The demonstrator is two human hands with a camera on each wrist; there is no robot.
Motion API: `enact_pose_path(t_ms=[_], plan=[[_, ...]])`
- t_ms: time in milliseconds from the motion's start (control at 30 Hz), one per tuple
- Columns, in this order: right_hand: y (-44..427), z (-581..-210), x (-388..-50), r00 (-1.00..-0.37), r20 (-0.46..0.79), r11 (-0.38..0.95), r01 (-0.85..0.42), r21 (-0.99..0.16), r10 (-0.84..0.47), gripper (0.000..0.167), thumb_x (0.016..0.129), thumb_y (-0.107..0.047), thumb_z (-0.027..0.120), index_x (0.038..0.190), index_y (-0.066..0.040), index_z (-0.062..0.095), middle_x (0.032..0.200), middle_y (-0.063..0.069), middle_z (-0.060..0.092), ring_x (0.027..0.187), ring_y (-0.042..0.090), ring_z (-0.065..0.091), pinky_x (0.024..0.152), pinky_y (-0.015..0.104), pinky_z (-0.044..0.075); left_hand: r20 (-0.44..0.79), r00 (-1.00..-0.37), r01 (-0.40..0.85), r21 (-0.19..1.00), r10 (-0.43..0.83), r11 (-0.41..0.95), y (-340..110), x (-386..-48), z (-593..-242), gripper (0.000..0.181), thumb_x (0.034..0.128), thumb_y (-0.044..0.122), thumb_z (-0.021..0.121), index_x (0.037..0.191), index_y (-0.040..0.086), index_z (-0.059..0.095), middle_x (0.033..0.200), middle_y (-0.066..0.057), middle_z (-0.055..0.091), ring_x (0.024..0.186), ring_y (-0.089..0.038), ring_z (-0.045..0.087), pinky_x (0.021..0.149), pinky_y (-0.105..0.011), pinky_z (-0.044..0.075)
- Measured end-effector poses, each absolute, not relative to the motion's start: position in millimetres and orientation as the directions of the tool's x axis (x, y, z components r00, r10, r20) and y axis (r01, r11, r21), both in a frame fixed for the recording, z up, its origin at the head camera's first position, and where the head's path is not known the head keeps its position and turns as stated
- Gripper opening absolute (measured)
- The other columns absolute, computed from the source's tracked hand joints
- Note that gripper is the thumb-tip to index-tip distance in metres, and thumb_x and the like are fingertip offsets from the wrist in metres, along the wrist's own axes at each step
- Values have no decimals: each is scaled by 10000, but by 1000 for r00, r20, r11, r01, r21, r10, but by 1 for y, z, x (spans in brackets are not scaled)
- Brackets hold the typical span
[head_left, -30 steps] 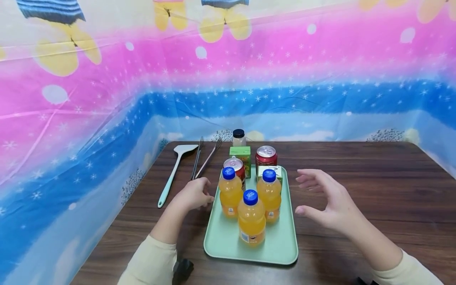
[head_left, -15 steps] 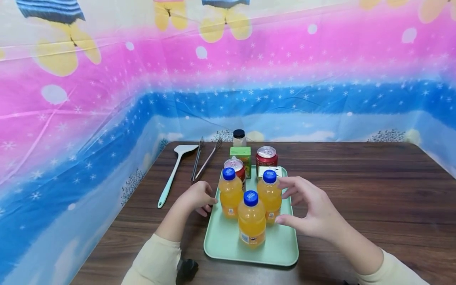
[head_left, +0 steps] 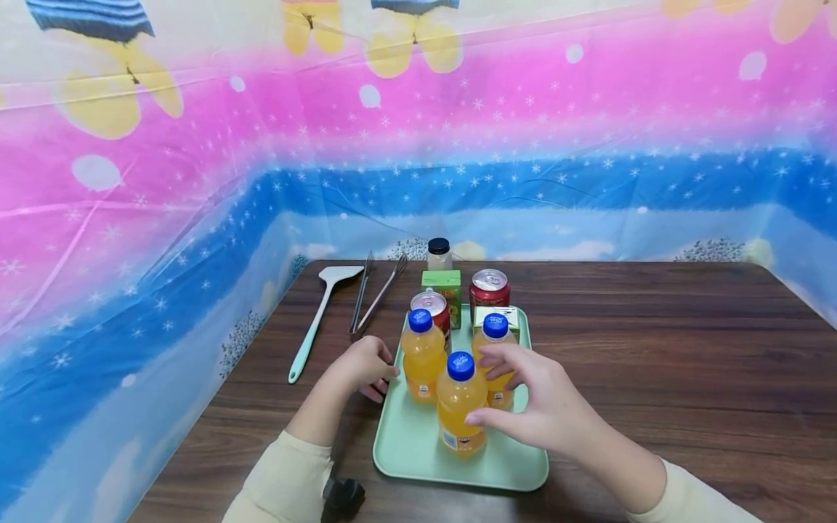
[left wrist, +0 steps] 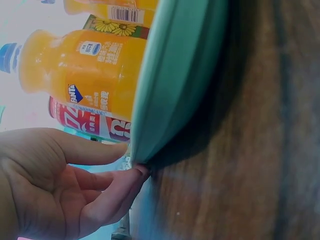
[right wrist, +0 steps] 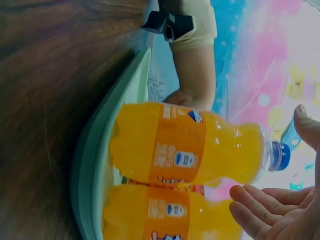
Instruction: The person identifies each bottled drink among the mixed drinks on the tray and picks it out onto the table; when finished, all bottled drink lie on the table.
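A green tray (head_left: 418, 457) carries three orange bottles with blue caps. My left hand (head_left: 360, 365) pinches the tray's left rim; in the left wrist view the thumb and fingers of that hand (left wrist: 75, 185) lie on either side of the edge. My right hand (head_left: 539, 399) is spread at the right of the front bottle (head_left: 461, 410), with its fingers before the right bottle (head_left: 495, 349). In the right wrist view this hand (right wrist: 280, 210) stands beside the upper part of a bottle (right wrist: 185, 145); contact cannot be told. The left bottle (head_left: 423, 363) stands near my left hand.
Behind the bottles are a red can (head_left: 431, 309), a green carton (head_left: 443, 287), a second can (head_left: 490, 290) and a white-topped carton (head_left: 487, 317). A black-lidded jar (head_left: 439, 254) stands at the back. Tongs (head_left: 373, 305) and a spatula (head_left: 317, 327) lie at the left.
My right hand has moved left from beside the tray, over its right rim, to the front bottle. My left hand has shifted slightly and its fingers have come to the rim. The bottles have stayed put.
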State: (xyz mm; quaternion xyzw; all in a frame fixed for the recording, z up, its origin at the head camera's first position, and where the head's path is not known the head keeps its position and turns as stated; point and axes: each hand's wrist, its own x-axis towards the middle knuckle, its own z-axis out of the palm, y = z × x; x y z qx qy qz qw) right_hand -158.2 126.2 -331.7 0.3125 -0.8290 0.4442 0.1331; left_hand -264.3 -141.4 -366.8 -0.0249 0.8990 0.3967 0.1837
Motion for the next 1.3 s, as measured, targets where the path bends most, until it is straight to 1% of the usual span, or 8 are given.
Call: enact_pose_path(t_ms=[133,233,367,533,800,1033,1200,1300], plan=[[120,-333,-156,-799,460,429,-598,-677,-387,709,701,-435,798,1280,-138,516,1109,-70,599,951,86,585,698,307,567,-353,-930,-191,706,105,682,-139,-265,-367,165,853,39,669,951,-23,550,836,-151,568,647,-251,611,518,-330,569],[116,-336,-153,-815,437,439,-575,-691,-379,730,701,-466,784,1278,-117,504,1122,-50,588,994,104,576,701,280,567,-352,-930,-191,706,103,682,-138,-265,-369,170,835,18,682,934,-24,550,820,-155,563,635,-248,606,511,-332,569],[111,-340,-151,-803,459,459,-594,-660,-380,751,705,-507,759,1272,-90,497,1174,-25,570,1043,118,565,740,237,550,-345,-934,-192,705,94,683,-138,-265,-372,189,803,3,713,904,-20,555,765,-158,559,601,-235,594,503,-333,567],[106,-345,-150,-782,501,517,-621,-588,-369,746,727,-536,728,1271,-82,494,1193,-16,560,1071,114,544,800,252,537,-332,-938,-180,709,98,682,-138,-265,-373,176,798,-21,708,885,-20,554,732,-154,547,591,-230,585,502,-334,567],[98,-351,-150,-822,449,583,-566,-583,-350,703,740,-372,795,1291,-76,474,1192,4,553,1002,99,546,760,239,545,-334,-938,-184,712,97,678,-137,-265,-371,157,803,-47,691,874,-26,552,748,-162,546,607,-237,590,502,-339,568],[95,-353,-151,-824,458,607,-559,-565,-333,680,731,-338,810,1272,-86,485,1168,-11,564,1025,94,549,793,234,533,-345,-934,-194,714,96,673,-136,-264,-372,159,804,-51,685,866,-27,541,770,-165,549,618,-249,597,506,-348,569],[95,-353,-151,-822,461,604,-562,-565,-334,657,730,-292,818,1261,-93,485,1146,-14,571,1012,89,562,779,227,537,-345,-933,-193,715,99,672,-136,-264,-372,153,805,-52,682,863,-29,542,787,-164,551,628,-256,603,509,-349,570],[95,-354,-151,-815,473,595,-572,-565,-334,641,728,-266,822,1248,-93,489,1129,-16,574,986,80,567,757,199,532,-341,-935,-189,714,99,674,-136,-264,-372,158,802,-56,684,870,-33,543,789,-165,549,633,-256,603,508,-348,569]])
